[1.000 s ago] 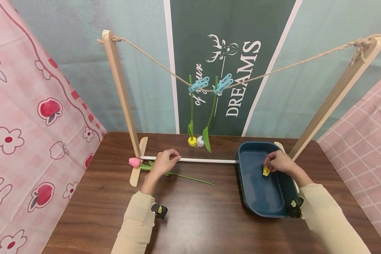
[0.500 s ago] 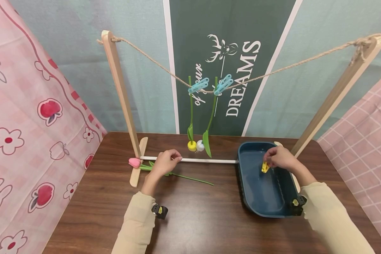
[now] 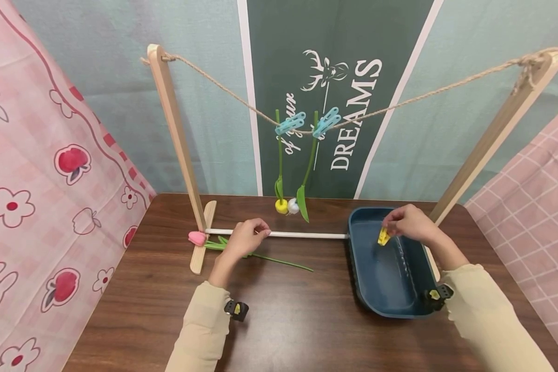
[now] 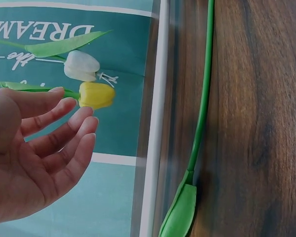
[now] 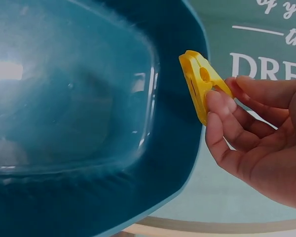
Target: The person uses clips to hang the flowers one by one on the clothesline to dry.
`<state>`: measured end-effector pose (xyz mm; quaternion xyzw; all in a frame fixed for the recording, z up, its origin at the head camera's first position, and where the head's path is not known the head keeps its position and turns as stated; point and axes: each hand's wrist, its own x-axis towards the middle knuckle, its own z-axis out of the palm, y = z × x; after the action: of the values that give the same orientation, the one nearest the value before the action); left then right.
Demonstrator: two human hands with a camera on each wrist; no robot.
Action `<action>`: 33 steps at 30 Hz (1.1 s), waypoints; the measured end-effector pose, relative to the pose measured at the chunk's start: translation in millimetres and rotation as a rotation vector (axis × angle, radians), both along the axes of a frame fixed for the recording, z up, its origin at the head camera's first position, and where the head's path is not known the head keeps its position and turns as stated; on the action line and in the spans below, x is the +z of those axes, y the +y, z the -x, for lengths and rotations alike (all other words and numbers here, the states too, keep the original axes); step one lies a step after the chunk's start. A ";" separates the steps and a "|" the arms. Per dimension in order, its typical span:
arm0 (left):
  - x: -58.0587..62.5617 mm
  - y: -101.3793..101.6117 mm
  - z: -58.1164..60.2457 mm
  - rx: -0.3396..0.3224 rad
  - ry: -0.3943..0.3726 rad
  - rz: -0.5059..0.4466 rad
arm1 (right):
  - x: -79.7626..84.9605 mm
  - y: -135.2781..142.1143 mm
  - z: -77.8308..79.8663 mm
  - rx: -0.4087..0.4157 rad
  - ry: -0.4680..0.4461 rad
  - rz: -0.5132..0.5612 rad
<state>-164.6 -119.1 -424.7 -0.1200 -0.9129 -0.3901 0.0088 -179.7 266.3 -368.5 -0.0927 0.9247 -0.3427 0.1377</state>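
My right hand [image 3: 410, 223] pinches a yellow clothespin [image 5: 201, 81] by its handles, over the blue basin [image 3: 381, 314]. Nothing is between the loosely bent fingers of my left hand [image 4: 44, 143], held above the white rod [image 3: 307, 235]. Beneath that hand a pink tulip [image 3: 197, 238] lies on the table, its green stem [image 3: 283, 262] pointing right and part of it covered by the hand. From the rope [image 3: 232, 95] a yellow tulip [image 3: 281, 206] and a white tulip [image 3: 293, 206] hang head down, each clipped by a blue clothespin [image 3: 290, 124].
Two wooden posts, the left post [image 3: 176, 134] and the right post [image 3: 497, 132], carry the sagging rope. The brown table [image 3: 297, 320] reaches back to a green and teal cloth [image 3: 204, 103]. Pink cloths [image 3: 65, 206] flank both sides.
My right hand has risen slightly and shifted left with the yellow clothespin, still over the basin. My left hand has drifted a little to the right.
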 end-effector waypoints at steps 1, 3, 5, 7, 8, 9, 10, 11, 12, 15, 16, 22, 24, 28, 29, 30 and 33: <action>0.6 0.6 -0.1 -0.007 0.001 -0.001 | 1.3 -0.9 -0.2 -0.001 -0.001 0.003; 1.8 1.7 -0.5 -0.020 0.007 0.003 | 3.9 -3.0 -0.9 0.000 0.001 0.005; 2.6 2.8 -1.0 -0.030 0.013 0.007 | 6.6 -5.3 -1.9 0.007 0.012 0.003; 3.6 4.1 -1.6 -0.033 0.016 0.008 | 9.5 -8.3 -3.0 0.013 0.023 0.000; 3.5 4.8 -1.8 -0.036 0.018 0.012 | 10.8 -10.0 -3.4 0.016 0.028 0.000; 3.6 5.5 -2.0 -0.038 0.018 0.015 | 12.0 -12.0 -3.9 0.019 0.030 0.001; 3.8 6.2 -2.3 -0.042 0.018 0.019 | 13.1 -14.1 -4.3 0.022 0.033 0.002; 3.7 6.9 -2.7 -0.047 0.017 0.024 | 14.4 -16.5 -4.8 0.023 0.031 0.006; 3.7 7.8 -3.0 -0.050 0.015 0.027 | 15.5 -18.9 -5.3 0.024 0.027 0.013; 3.5 9.9 -3.9 -0.064 0.010 0.032 | 18.5 -26.1 -7.1 0.033 0.022 0.029; 3.6 10.6 -4.1 -0.069 0.011 0.032 | 19.6 -28.5 -7.8 0.037 0.022 0.033; 5.3 13.7 -5.1 -0.090 0.018 0.028 | 23.4 -42.0 -11.5 0.065 0.037 0.037; 6.9 14.9 -5.8 -0.096 0.017 0.028 | 24.1 -47.0 -12.5 0.073 0.042 0.040; 8.8 17.6 -6.4 -0.108 0.023 0.029 | 24.7 -56.4 -13.6 0.091 0.050 0.046; 8.9 18.5 -6.5 -0.111 0.024 0.028 | 24.7 -58.4 -13.8 0.093 0.054 0.044; 9.0 19.7 -6.5 -0.113 0.026 0.027 | 24.7 -60.2 -13.9 0.096 0.054 0.048; 10.7 23.3 -7.4 -0.124 0.027 0.026 | 25.0 -65.3 -15.1 0.112 0.050 0.080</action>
<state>-157.3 -95.8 -414.0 -0.1818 -0.9085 -0.3762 -0.0047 -164.6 200.9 -343.5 -0.1582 0.9067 -0.3687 0.1298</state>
